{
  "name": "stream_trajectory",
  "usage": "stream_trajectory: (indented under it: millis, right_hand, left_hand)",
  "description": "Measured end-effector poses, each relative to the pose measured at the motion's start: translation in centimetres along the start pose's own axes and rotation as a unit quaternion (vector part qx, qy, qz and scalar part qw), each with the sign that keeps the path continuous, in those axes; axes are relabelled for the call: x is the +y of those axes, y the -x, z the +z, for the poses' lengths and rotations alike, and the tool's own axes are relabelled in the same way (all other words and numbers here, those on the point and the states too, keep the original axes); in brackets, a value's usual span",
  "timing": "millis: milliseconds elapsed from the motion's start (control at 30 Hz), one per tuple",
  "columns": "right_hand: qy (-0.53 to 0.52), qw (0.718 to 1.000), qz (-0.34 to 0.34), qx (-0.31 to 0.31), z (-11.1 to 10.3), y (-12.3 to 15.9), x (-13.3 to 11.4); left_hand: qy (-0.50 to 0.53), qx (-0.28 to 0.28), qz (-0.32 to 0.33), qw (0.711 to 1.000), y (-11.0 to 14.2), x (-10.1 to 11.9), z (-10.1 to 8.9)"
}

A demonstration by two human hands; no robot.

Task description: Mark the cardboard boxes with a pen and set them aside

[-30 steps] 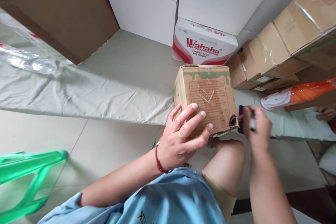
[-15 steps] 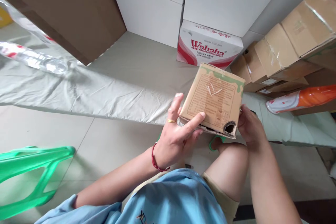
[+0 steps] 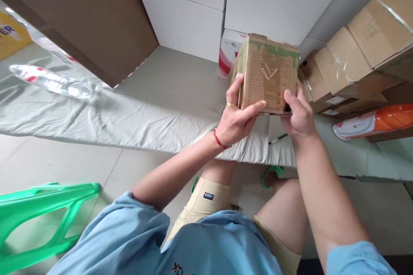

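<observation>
Both my hands hold a small cardboard box (image 3: pixel 269 79) with green drip-like print along its top and a white tick-like mark on the face toward me. At the box's lower left, my left hand (image 3: pixel 239 109) grips with its thumb on the near face and its fingers along the side. My right hand (image 3: pixel 299 111) holds the lower right corner, thumb beside a torn dark hole there. Behind the box is a white and red printed carton (image 3: pixel 228 53), now mostly covered. A pen (image 3: pixel 278 139) lies on the cloth below the box, near my right wrist.
A cloth-covered table (image 3: pixel 155 116) runs across the view. On it are a clear plastic bottle (image 3: pixel 51 81), a large brown carton (image 3: pixel 80 13), stacked cardboard boxes (image 3: pixel 351 58) and an orange-and-white bottle (image 3: pixel 374 122). A green stool (image 3: pixel 61 219) stands on the floor at left.
The small box has moved up and away from me over the table, and now hides much of the printed carton. My right thumb has come onto its near face. The pen has come into view.
</observation>
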State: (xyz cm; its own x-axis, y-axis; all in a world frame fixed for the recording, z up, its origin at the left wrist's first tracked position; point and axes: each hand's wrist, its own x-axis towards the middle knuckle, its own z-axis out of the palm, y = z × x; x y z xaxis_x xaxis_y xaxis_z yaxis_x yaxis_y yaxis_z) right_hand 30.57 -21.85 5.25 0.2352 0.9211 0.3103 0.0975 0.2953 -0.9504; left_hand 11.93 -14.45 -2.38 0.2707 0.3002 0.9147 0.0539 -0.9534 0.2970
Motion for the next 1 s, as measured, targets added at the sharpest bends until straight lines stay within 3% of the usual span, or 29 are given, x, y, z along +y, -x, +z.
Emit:
stream_trajectory:
  millis: [100,167,233,367,467,533,600,667,700,767,833,1000]
  right_hand:
    - [-0.021,0.999,-0.017,0.039,0.2,-2.8,2.5]
    - [-0.031,0.998,-0.012,0.057,0.5,-3.6,3.5]
    - [-0.017,0.998,0.010,0.054,0.7,-3.5,3.7]
    - [0.043,0.995,0.067,0.051,-0.3,-0.9,3.1]
    - [0.156,0.976,0.089,0.124,-3.3,3.1,3.5]
    - [0.321,0.921,0.084,0.207,-6.2,6.7,4.4]
    - [0.488,0.821,0.111,0.273,-9.3,10.6,5.4]
    - [0.594,0.719,0.200,0.301,-11.8,14.3,6.3]
    - [0.610,0.693,0.233,0.306,-12.6,15.9,6.6]
    - [0.615,0.671,0.290,0.295,-13.5,18.5,7.3]
    - [0.607,0.672,0.326,0.273,-13.7,20.0,8.0]
    - [0.603,0.653,0.370,0.269,-13.9,20.0,9.5]
  left_hand:
    - [-0.006,0.022,0.014,1.000,-0.6,-3.5,2.1]
    - [-0.024,0.012,0.016,1.000,-1.2,-4.1,2.5]
    - [-0.052,-0.036,0.014,0.998,-2.1,-3.7,1.9]
    - [-0.099,-0.160,0.011,0.982,-3.7,-2.0,0.1]
    - [-0.116,-0.174,0.019,0.978,-3.1,-1.8,-0.4]
    - [-0.116,-0.168,0.032,0.978,-1.9,-1.9,-0.1]
    - [-0.099,-0.158,0.042,0.982,-0.5,-1.9,0.3]
    - [-0.084,-0.152,0.039,0.984,0.7,-1.8,0.6]
    - [-0.084,-0.150,0.039,0.984,1.1,-1.7,0.7]
    - [-0.102,-0.143,0.052,0.983,1.6,-1.5,0.8]
    - [-0.128,-0.126,0.077,0.981,1.7,-1.5,0.7]
    - [-0.123,-0.123,0.073,0.982,1.7,-1.6,0.1]
